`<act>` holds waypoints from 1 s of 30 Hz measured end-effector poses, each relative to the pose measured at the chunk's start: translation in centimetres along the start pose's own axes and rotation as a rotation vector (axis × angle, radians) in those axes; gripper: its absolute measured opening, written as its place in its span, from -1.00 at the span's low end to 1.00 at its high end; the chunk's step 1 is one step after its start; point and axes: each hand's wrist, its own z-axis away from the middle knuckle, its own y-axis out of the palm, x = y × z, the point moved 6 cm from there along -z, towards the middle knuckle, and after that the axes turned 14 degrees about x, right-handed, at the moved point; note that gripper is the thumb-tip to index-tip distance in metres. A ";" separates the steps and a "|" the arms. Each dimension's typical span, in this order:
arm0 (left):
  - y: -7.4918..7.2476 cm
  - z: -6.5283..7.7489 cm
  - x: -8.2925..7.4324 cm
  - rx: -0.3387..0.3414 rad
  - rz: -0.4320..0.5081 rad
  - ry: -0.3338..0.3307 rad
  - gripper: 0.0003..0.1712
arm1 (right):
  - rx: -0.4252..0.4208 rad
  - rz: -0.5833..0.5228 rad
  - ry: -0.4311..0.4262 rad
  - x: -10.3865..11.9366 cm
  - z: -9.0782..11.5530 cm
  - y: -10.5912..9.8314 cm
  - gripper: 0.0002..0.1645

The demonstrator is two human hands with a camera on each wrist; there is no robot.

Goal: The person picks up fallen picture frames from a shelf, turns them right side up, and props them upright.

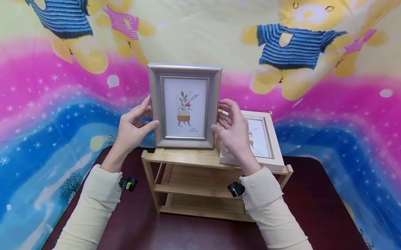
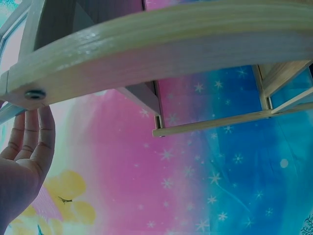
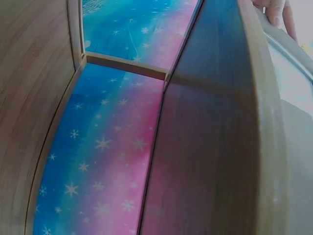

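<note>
Count: one silver frame (image 1: 186, 98), one pale frame (image 1: 267, 138), one three-tier wooden rack (image 1: 202, 157). Your left hand (image 1: 133, 127) and right hand (image 1: 235, 129) grip the silver frame between them by its side edges, thumbs at the front. It's roughly upright, long axis near vertical, print facing you. Pale frame lies face up on the rack top, partly hidden behind your right hand and wrist. In the left wrist view, a rail cuts off your fingertips; the silver frame's lower edge perhaps touches the rack, hard to tell.
</note>
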 end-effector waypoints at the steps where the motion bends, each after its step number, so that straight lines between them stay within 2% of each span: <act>1: 0.0 0.0 0.0 -0.002 -0.002 0.001 -0.29 | -0.006 0.009 -0.014 0.2 0.0 -0.1 -0.33; 6: -0.2 0.1 0.2 -0.009 0.003 0.013 -0.30 | -0.067 0.105 -0.091 1.9 -0.1 -0.6 -0.39; 11: -0.4 -0.1 1.8 -0.009 0.001 0.012 -0.29 | -0.153 0.228 -0.124 4.1 -0.8 -1.3 -0.36; 14: -0.5 -0.2 2.6 -0.014 -0.003 0.012 -0.28 | -0.182 0.256 -0.142 5.5 -1.4 -1.6 -0.36; 20: -0.6 -0.1 2.6 -0.016 0.001 0.029 -0.29 | -0.209 0.287 -0.175 7.1 -2.8 -1.7 -0.44; 30: -0.4 0.1 2.1 -0.029 0.033 0.038 -0.28 | -0.218 0.336 -0.200 7.9 -3.9 -1.9 -0.55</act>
